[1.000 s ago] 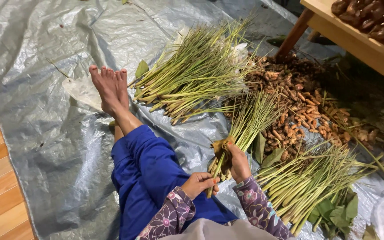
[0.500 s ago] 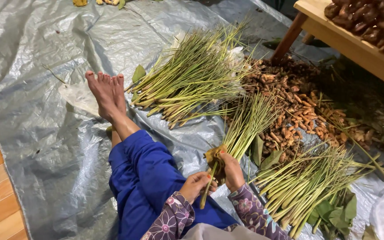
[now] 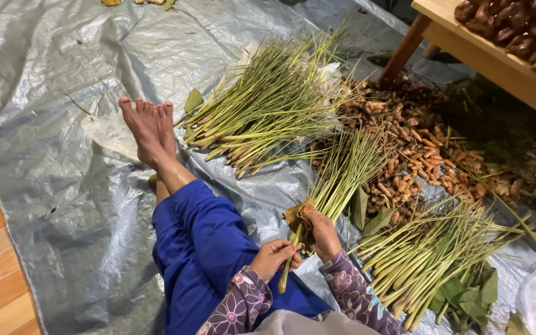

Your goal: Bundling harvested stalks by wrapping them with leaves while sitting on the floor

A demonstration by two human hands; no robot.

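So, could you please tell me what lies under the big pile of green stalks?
The big pile of green stalks rests on a grey tarp; brown roots adjoin it. Whatever lies beneath its middle is hidden.

Green stalks (image 3: 342, 180), blue trousers (image 3: 203, 248), purple floral sleeves (image 3: 355, 294), silver-grey tarp (image 3: 51, 80), brown roots (image 3: 410, 136)

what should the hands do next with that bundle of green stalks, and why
Probably wrap the brown dried leaf around the small bundle of stalks. The right hand grips the bundle where the leaf sits, and the left hand pinches a stalk end beside it, so it looks gathered but not bound.
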